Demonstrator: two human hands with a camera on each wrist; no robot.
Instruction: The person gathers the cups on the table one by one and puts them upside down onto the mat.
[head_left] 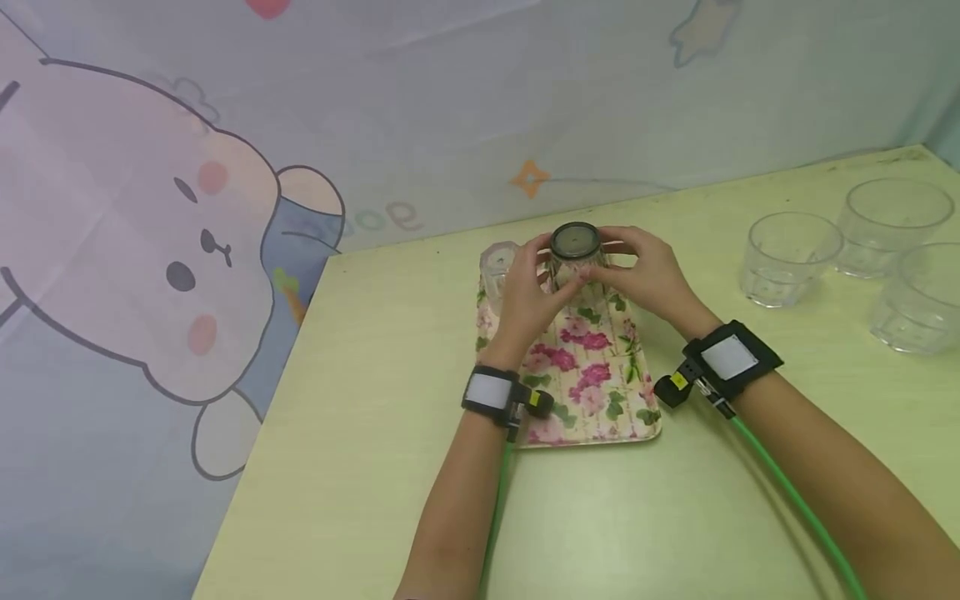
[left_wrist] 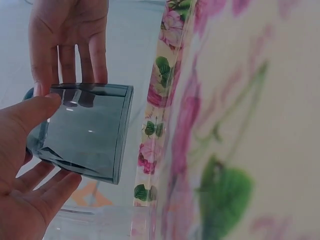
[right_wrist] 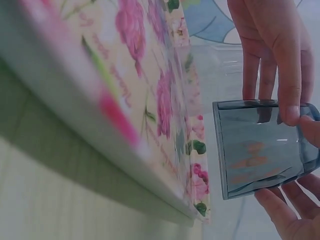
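A grey tinted drinking glass (head_left: 576, 271) is upside down over the far part of a floral tray (head_left: 600, 392). My left hand (head_left: 525, 296) grips it from the left, with thumb in front and fingers round the side. From the right, my right hand (head_left: 641, 271) holds the same glass, both thumbs meeting near its front. In the left wrist view the rim of the tinted glass (left_wrist: 90, 130) faces the tray, with a gap between them. Beside my left fingers, a clear glass (head_left: 495, 267) stands at the tray's far left corner, partly hidden by that hand.
To the right on the pale yellow table (head_left: 360, 417) stand three clear glasses: one nearer the tray (head_left: 787, 258), one behind (head_left: 892, 225) and one at the right edge (head_left: 918, 300). A printed cloth (head_left: 450, 108) hangs along the table's far and left sides.
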